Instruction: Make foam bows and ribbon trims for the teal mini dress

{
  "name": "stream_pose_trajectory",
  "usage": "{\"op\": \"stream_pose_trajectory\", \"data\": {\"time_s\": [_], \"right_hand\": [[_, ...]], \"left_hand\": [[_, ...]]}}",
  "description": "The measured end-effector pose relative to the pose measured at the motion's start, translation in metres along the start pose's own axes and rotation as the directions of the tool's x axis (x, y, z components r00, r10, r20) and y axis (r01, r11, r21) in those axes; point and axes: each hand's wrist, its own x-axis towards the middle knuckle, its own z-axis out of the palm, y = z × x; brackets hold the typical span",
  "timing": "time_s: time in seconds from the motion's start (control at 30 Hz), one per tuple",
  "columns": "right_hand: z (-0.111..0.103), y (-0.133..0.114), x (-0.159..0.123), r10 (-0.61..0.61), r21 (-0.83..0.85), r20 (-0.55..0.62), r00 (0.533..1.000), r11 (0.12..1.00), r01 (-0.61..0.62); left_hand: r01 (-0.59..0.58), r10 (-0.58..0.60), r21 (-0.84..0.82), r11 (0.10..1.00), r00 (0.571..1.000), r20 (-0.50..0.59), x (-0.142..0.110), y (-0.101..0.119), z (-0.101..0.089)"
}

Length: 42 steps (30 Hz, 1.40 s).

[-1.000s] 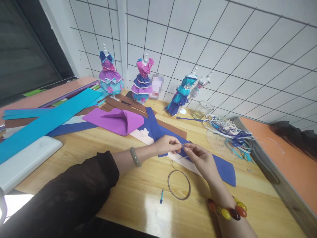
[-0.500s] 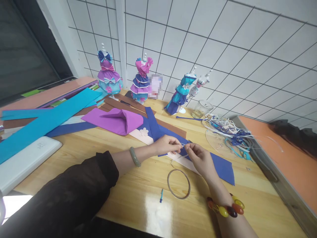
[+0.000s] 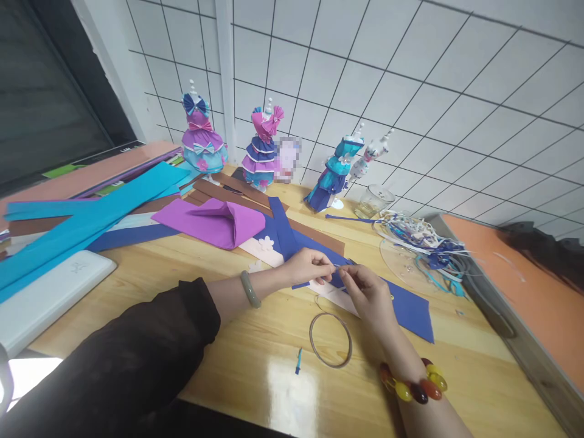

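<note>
My left hand (image 3: 314, 267) and my right hand (image 3: 365, 289) meet fingertip to fingertip over the blue paper strip (image 3: 413, 310). Both are closed in a pinch. Between them is a thin, pale strip (image 3: 336, 267), mostly hidden by the fingers. Beneath lies a pale pink strip (image 3: 335, 296), partly covered by the blue paper. Nearer to me, a coil of thin wire (image 3: 311, 334) rests on the table, its loose end reaching up toward my hands. Left of my left hand, a white paper flower (image 3: 266, 243) lies on the strips.
Folded purple paper (image 3: 210, 222) and turquoise strips (image 3: 91, 213) spread to the left, by a white power bank (image 3: 59, 298). Small dress forms, one in a turquoise and blue dress (image 3: 335, 170), stand along the wall. A glass (image 3: 374, 201) and a heap of scraps (image 3: 415, 240) are at right.
My right hand has turned very slightly, and a small yellowish spot now shows just beyond it. Less of the pale strip shows between my fingertips. The rest looks unchanged.
</note>
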Motion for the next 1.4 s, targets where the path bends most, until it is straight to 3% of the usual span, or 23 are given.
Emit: {"op": "stream_pose_trajectory", "data": {"time_s": [0.13, 0.37, 0.93, 1.03, 1.17, 1.4], "right_hand": [[0.0, -0.004, 0.0, -0.122, -0.076, 0.033, 0.992, 0.989, 0.124], [0.001, -0.002, -0.003, -0.197, -0.16, 0.083, 0.977, 0.965, 0.208], [-0.001, -0.002, -0.003, -0.19, -0.161, 0.074, 0.979, 0.967, 0.2], [0.0, -0.003, -0.002, -0.145, -0.095, 0.061, 0.988, 0.984, 0.15], [0.0, -0.002, 0.0, 0.016, 0.11, 0.035, 0.999, 0.994, -0.02], [-0.001, 0.003, 0.003, 0.288, 0.337, 0.05, 0.956, 0.896, -0.288]], "left_hand": [[0.009, -0.01, -0.011, 1.0, 1.0, -0.023, 0.0, 0.0, 0.0], [0.026, -0.028, -0.034, 0.999, 0.998, -0.053, -0.002, 0.005, 0.001], [0.037, -0.038, -0.069, 0.997, 0.999, -0.006, -0.001, 0.005, -0.001], [0.022, -0.023, -0.053, 0.998, 1.0, -0.014, -0.002, 0.004, -0.001], [-0.006, 0.007, -0.05, 0.999, 1.0, 0.02, -0.001, 0.0, -0.003], [-0.018, 0.019, -0.027, 0.999, 0.999, 0.031, 0.001, -0.003, -0.003]]}}
